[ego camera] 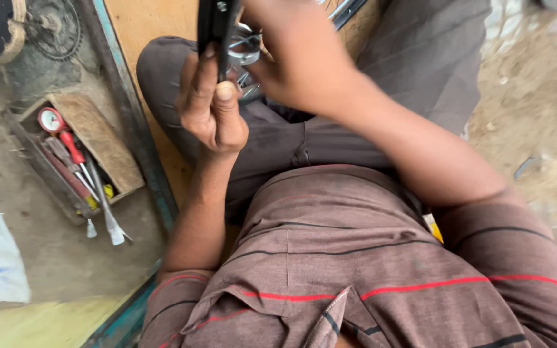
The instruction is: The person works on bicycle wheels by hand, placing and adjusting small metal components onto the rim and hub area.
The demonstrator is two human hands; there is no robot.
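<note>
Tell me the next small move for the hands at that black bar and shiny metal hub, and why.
Probably keep the left hand clamped on the black bar while the right hand works the shiny metal hub: the right hand covers it, and the part is raised above the lap.

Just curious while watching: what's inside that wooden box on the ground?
The wooden box holds a red-handled screwdriver, a round gauge and other metal tools. Whatever lies beneath them is covered.
</note>
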